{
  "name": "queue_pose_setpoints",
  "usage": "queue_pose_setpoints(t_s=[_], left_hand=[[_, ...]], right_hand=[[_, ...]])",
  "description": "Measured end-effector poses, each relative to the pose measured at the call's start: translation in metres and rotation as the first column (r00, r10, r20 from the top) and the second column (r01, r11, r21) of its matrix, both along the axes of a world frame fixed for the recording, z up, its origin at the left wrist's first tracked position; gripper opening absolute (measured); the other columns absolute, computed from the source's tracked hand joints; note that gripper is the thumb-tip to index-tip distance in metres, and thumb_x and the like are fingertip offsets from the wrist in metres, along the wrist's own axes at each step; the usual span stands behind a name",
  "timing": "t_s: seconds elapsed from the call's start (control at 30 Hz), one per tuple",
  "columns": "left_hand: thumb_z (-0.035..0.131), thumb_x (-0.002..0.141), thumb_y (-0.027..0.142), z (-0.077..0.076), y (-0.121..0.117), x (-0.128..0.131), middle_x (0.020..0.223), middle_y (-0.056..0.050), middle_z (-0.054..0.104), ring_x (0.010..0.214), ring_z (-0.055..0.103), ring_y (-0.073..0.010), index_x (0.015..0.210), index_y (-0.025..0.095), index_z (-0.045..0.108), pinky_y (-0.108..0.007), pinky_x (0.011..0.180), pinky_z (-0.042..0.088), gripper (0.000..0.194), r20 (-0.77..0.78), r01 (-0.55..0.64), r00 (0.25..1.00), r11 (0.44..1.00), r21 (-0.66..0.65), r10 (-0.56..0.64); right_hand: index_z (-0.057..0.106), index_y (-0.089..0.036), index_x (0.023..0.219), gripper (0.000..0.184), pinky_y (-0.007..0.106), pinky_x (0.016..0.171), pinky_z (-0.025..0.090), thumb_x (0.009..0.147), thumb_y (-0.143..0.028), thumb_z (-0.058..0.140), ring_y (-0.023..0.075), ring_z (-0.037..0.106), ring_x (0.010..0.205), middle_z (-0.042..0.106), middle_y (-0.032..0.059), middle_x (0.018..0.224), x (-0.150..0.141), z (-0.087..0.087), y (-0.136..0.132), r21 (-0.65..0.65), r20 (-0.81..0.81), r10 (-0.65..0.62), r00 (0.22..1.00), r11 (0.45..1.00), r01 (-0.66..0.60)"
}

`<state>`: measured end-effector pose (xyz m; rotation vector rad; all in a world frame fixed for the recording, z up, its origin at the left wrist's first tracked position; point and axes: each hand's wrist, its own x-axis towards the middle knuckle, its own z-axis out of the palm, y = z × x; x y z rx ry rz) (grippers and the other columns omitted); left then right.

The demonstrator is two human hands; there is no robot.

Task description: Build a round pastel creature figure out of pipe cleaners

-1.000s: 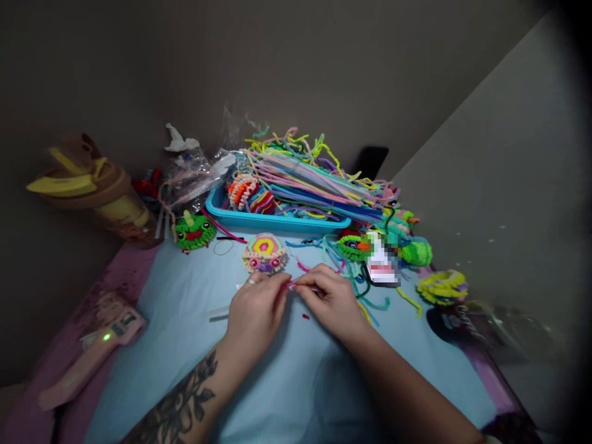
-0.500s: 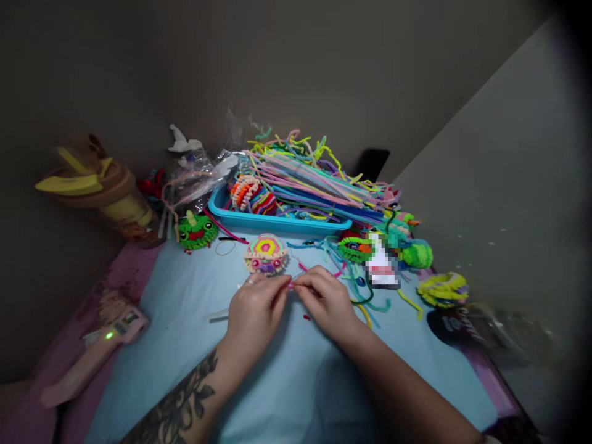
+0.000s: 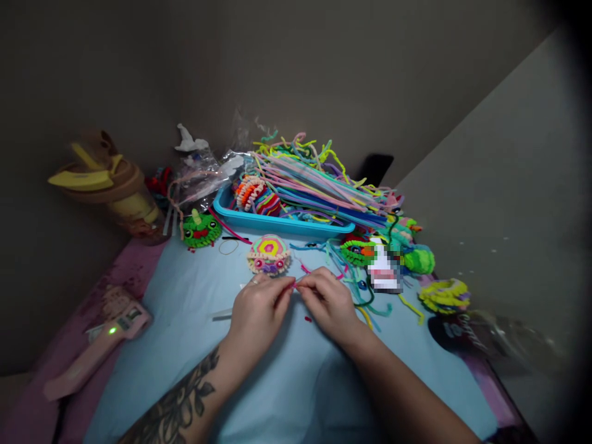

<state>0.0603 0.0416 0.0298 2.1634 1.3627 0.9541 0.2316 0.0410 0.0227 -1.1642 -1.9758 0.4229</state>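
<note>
Close together over the blue cloth [image 3: 272,394], my left hand [image 3: 261,305] and my right hand [image 3: 332,303] both pinch a small pink piece [image 3: 295,285]. It looks like a bit of pipe cleaner, mostly hidden by the fingertips. Just beyond my left hand sits a round pipe-cleaner figure [image 3: 269,255] with a pink and yellow top, cream ruffled edge and pink eyes. A tiny red piece [image 3: 308,319] lies below my fingertips. Beside my left hand rests a pale stick [image 3: 222,314]. Loose teal and green pipe cleaners [image 3: 383,310] lie beside my right hand.
A blue tray [image 3: 284,223] heaped with pipe cleaners [image 3: 314,179] stands at the back. A green figure [image 3: 201,230] and a lidded cup [image 3: 111,191] are at left, above a pink glue gun [image 3: 104,345]. More figures [image 3: 419,259] and a yellow bundle [image 3: 444,296] sit at right.
The whole view has shifted slightly, so things appear a little further right and lower. My hands keep their pinch on the pink piece, with fingertips slightly repositioned.
</note>
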Motion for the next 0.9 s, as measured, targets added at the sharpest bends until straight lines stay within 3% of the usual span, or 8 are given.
queue_pose_setpoints(t_s=[0.33,0.5,0.63,0.9], left_hand=[[0.056,0.085,0.019,-0.0008,0.0007,0.0022,0.090,-0.006,0.072,0.083,0.065,-0.0213,0.104,0.019,0.067,-0.035,0.074,0.053,0.022,0.018,-0.013,1.000,0.997,-0.072,0.014],[0.060,0.082,0.018,-0.0023,0.0026,0.0015,0.104,-0.008,0.070,0.094,0.065,-0.0206,0.108,0.017,0.064,-0.037,0.083,0.053,0.027,0.098,0.016,0.995,0.996,-0.087,-0.007],[0.057,0.084,0.018,-0.0023,0.0026,0.0015,0.102,-0.008,0.070,0.091,0.066,-0.0182,0.106,0.017,0.064,-0.034,0.082,0.054,0.023,0.135,0.043,0.990,0.996,-0.082,-0.032],[0.054,0.086,0.019,-0.0024,0.0030,0.0024,0.095,-0.007,0.072,0.085,0.067,-0.0173,0.101,0.017,0.068,-0.030,0.076,0.054,0.020,0.148,0.040,0.989,0.995,-0.091,-0.027]], right_hand=[[0.056,-0.020,0.084,0.010,0.027,0.063,0.046,0.089,-0.015,0.049,0.0158,0.057,0.074,0.057,0.0036,0.077,-0.0025,-0.0020,0.0007,0.044,0.095,-0.031,0.995,0.999,0.027],[0.056,-0.020,0.085,0.009,0.027,0.062,0.047,0.089,-0.017,0.048,0.0168,0.058,0.074,0.058,0.0046,0.078,-0.0006,-0.0027,0.0026,0.066,0.130,-0.085,0.988,0.995,0.077],[0.060,-0.020,0.090,0.011,0.028,0.065,0.049,0.090,-0.018,0.049,0.0177,0.060,0.076,0.060,0.0059,0.081,0.0018,-0.0046,0.0028,0.116,0.148,-0.128,0.981,0.987,0.111],[0.062,-0.019,0.092,0.014,0.028,0.063,0.048,0.090,-0.018,0.048,0.0187,0.062,0.075,0.063,0.0069,0.080,0.0035,0.0003,0.0050,0.224,0.312,-0.119,0.943,0.973,0.049]])
